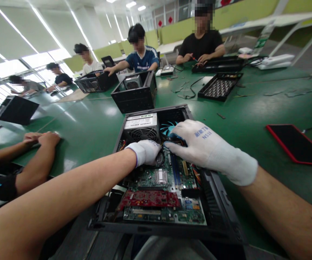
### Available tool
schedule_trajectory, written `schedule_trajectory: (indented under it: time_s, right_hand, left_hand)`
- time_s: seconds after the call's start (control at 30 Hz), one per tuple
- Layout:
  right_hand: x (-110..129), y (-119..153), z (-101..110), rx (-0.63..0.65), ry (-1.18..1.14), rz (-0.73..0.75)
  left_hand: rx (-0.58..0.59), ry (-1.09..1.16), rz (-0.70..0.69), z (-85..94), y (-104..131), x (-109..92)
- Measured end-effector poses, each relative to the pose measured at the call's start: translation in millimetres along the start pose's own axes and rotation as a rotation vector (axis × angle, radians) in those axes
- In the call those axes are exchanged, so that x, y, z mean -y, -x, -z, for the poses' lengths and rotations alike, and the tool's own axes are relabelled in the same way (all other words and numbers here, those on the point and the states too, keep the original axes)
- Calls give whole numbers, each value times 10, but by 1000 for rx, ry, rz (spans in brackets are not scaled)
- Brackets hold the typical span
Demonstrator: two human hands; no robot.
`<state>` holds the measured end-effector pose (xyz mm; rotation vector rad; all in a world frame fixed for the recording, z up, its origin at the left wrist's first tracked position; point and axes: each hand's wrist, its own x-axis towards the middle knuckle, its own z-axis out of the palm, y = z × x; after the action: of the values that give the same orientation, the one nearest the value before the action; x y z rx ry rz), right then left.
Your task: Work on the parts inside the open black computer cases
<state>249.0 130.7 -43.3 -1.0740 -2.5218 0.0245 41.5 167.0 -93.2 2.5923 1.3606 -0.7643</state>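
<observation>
An open black computer case [218,202] lies before me with its green motherboard [169,216] facing up. My left hand [147,151], in a white glove, reaches in below the power supply [141,126]. Its fingers are closed among thin cables [160,159], and their tips are hidden. A fan with blue blades [167,127] sits at the far end of the case. My right hand [191,141], also gloved, curls around the fan's near right side, thumb underneath. A red expansion card [150,199] crosses the board nearer to me.
On the green table [91,151] stands another open case [134,95], with a black perforated panel [221,86] farther right. A red-edged black tablet-like device [299,144] lies at right. Several people work around the table; one person's forearms [39,151] rest at left.
</observation>
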Motion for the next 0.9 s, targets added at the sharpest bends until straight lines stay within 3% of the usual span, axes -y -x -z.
schedule_trajectory:
  time_s: [0.4, 0.63, 0.73, 0.83, 0.9]
  right_hand:
    - [-21, 26, -23, -21, 13, 34]
    - [4, 8, -15, -75, -83, -24]
    - [20, 25, -18, -173, -173, -111]
    - [-11, 160, -38, -288, -266, -296]
    - [-59, 341, -79, -250, -346, -445]
  left_hand:
    - [43, 13, 4, 63, 17, -16]
    - [45, 50, 19, 134, 73, 2]
    - [15, 81, 31, 196, 163, -16]
    - [-16, 109, 35, 244, 264, -60]
    - [-30, 125, 12, 271, 326, -96]
